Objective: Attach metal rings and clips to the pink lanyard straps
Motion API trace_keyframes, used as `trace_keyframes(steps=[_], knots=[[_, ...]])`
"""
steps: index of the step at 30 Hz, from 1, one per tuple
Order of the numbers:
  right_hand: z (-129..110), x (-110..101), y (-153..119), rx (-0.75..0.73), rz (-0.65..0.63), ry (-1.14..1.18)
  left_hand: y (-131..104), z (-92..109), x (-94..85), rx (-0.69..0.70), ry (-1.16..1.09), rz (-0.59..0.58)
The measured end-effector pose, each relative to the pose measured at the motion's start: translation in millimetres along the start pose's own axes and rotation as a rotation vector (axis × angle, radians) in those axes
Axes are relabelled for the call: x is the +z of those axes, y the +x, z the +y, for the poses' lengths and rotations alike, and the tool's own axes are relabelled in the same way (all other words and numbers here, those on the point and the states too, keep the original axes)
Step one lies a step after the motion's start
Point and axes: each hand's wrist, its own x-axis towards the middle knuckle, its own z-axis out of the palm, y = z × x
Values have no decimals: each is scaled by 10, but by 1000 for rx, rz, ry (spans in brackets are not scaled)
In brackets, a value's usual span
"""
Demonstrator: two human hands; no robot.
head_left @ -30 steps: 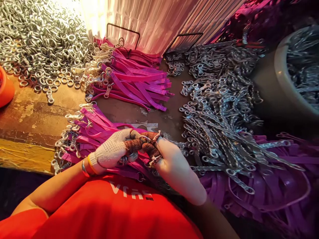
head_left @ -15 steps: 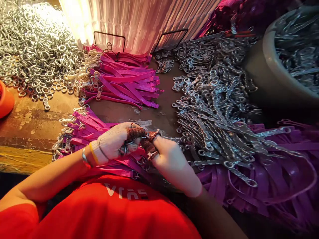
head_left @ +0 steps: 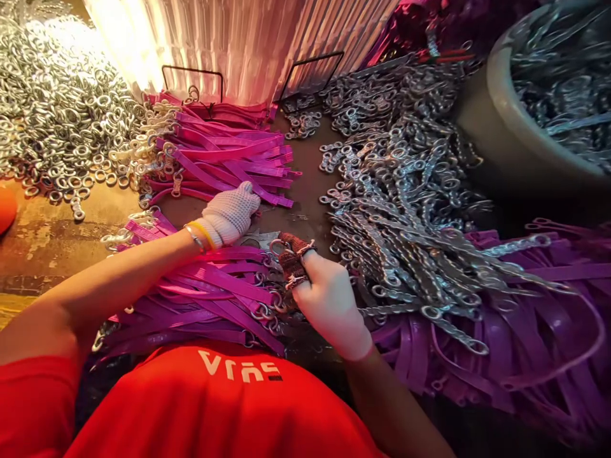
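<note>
My left hand [head_left: 231,213], in a white knitted glove, is at the lower edge of the upper pile of pink straps [head_left: 238,149]. Its fingers are curled down and mostly hidden, so what they hold does not show. My right hand [head_left: 324,296] wears a pale glove with dark brown finger covers. Thumb and forefinger pinch a metal ring [head_left: 275,247] above the table. Below both hands lies a second pile of pink straps [head_left: 205,286], with metal rings and links at the strap ends.
Loose metal rings [head_left: 62,114] are heaped at the far left. Twisted metal chain links [head_left: 396,210] spread on the right, beside a grey bucket [head_left: 496,83] full of more. Purple straps [head_left: 539,343] hang at lower right. A corrugated translucent panel [head_left: 229,38] stands behind.
My left hand has parted from my right and moved up and forward to the upper strap pile. The right hand stays near its place with a ring. The view has shifted slightly.
</note>
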Motion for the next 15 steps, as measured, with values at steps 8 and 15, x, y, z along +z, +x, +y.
trace_keyframes(steps=[8, 15], knots=[[-255, 32, 89, -232, -79, -82, -906, -63, -261, -337, -519, -246], [-449, 101, 75, -280, -92, -399, -1193, -113, -124, -174, -378, -232]])
